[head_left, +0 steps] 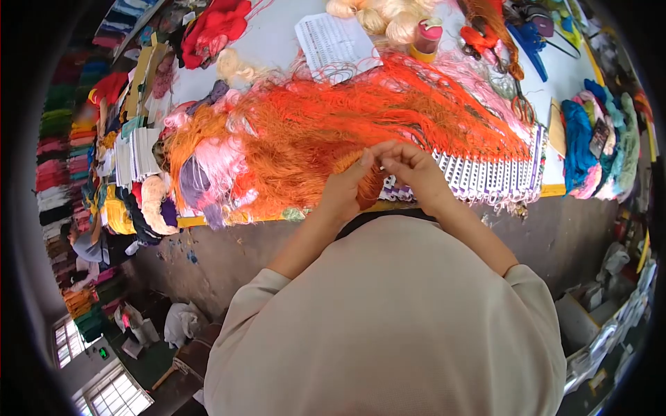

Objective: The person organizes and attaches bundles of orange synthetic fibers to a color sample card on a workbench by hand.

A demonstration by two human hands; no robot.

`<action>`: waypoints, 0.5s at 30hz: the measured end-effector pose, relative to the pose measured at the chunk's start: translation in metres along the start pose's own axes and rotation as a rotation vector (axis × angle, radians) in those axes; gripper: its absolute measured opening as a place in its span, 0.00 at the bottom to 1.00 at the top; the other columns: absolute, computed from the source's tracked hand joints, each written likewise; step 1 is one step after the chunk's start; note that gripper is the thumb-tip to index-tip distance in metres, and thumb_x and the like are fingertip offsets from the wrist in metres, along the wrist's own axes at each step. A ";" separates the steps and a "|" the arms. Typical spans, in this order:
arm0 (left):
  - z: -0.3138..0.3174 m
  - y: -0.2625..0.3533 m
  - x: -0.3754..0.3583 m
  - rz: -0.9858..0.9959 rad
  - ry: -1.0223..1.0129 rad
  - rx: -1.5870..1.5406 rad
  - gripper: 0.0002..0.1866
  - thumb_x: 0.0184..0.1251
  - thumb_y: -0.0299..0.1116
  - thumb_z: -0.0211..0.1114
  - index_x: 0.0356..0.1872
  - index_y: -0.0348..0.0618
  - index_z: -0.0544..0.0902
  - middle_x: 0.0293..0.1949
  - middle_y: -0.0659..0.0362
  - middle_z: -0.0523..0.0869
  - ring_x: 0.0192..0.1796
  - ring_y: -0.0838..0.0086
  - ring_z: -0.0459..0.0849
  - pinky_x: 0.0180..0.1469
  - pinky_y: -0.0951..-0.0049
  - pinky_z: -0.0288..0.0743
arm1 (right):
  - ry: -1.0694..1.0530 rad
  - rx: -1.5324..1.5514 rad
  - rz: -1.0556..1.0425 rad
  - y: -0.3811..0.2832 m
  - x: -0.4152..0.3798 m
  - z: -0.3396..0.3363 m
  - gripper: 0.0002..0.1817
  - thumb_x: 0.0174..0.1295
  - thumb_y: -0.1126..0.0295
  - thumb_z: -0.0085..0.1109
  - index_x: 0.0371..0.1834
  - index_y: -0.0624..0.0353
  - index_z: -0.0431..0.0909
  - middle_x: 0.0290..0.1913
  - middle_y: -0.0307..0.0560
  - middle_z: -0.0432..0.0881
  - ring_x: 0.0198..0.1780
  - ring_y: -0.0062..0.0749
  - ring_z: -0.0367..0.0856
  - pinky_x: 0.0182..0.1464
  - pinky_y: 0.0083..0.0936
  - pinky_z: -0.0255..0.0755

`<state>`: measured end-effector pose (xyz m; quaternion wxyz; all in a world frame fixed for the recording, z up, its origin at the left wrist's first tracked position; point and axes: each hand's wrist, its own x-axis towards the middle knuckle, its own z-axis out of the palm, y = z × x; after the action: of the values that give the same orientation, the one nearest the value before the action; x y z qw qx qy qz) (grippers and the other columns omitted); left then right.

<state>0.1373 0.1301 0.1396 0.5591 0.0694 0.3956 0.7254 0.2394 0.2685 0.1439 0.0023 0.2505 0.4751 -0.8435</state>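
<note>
1. Fingers drawn together on two hands, left hand (352, 182) and right hand (420, 179); clamped thread cannot be confirmed.
2. Orange thread (288, 156): one mass, on table (277, 26), beside left hand.
3. Printed sheet (336, 46): one.

bright paned windows (114, 395), grey floor (239, 260)

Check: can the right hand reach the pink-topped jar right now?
Probably: the right hand would reach over the red-orange thread to the jar, with nothing tall between. Its fingers look busy beside the left hand.
</note>
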 end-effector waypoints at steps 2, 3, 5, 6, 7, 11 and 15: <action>-0.003 0.001 -0.003 -0.003 -0.055 0.038 0.29 0.78 0.49 0.46 0.65 0.32 0.69 0.62 0.54 0.75 0.65 0.69 0.71 0.69 0.67 0.61 | -0.061 -0.066 -0.159 0.006 0.000 0.012 0.10 0.65 0.68 0.61 0.47 0.56 0.80 0.41 0.30 0.82 0.39 0.13 0.74 0.38 0.15 0.67; -0.003 0.003 -0.004 0.007 -0.067 0.041 0.29 0.78 0.49 0.46 0.65 0.32 0.69 0.62 0.54 0.75 0.65 0.69 0.71 0.69 0.67 0.61 | -0.061 -0.076 -0.171 0.008 0.001 0.014 0.10 0.65 0.68 0.61 0.47 0.56 0.80 0.41 0.30 0.82 0.39 0.13 0.74 0.38 0.15 0.67; -0.005 0.007 -0.012 0.006 -0.059 0.008 0.28 0.78 0.47 0.45 0.66 0.32 0.69 0.61 0.54 0.75 0.65 0.70 0.71 0.69 0.68 0.61 | -0.052 -0.101 -0.242 0.010 0.000 0.020 0.09 0.65 0.68 0.62 0.45 0.56 0.80 0.41 0.31 0.82 0.39 0.13 0.73 0.37 0.16 0.68; -0.007 0.009 -0.015 0.017 -0.061 0.008 0.28 0.78 0.47 0.45 0.66 0.32 0.69 0.61 0.54 0.75 0.65 0.70 0.71 0.69 0.68 0.61 | -0.058 -0.109 -0.246 0.008 -0.003 0.024 0.09 0.65 0.68 0.62 0.45 0.56 0.80 0.41 0.31 0.82 0.39 0.13 0.73 0.37 0.16 0.68; -0.009 0.012 -0.018 -0.001 -0.078 -0.041 0.28 0.79 0.47 0.45 0.66 0.32 0.69 0.61 0.54 0.75 0.65 0.70 0.71 0.69 0.68 0.61 | -0.006 -0.051 -0.184 0.004 -0.007 0.027 0.07 0.64 0.69 0.62 0.43 0.56 0.80 0.40 0.32 0.81 0.37 0.13 0.73 0.36 0.16 0.68; -0.008 0.015 -0.019 0.003 -0.092 -0.061 0.26 0.79 0.45 0.46 0.64 0.33 0.71 0.60 0.55 0.76 0.64 0.71 0.72 0.68 0.70 0.62 | 0.035 0.097 -0.091 0.002 -0.011 0.025 0.03 0.66 0.70 0.59 0.39 0.54 0.78 0.38 0.33 0.81 0.33 0.13 0.72 0.32 0.16 0.68; -0.007 0.014 -0.012 0.021 -0.062 0.057 0.23 0.78 0.42 0.48 0.61 0.33 0.74 0.60 0.55 0.76 0.64 0.70 0.72 0.69 0.70 0.62 | 0.030 0.182 -0.071 0.006 -0.012 0.018 0.03 0.68 0.68 0.57 0.40 0.53 0.77 0.34 0.33 0.80 0.29 0.13 0.71 0.32 0.14 0.68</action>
<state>0.1281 0.1153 0.1483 0.5613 0.1116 0.3978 0.7172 0.2440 0.2481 0.1521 -0.0575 0.2454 0.4052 -0.8788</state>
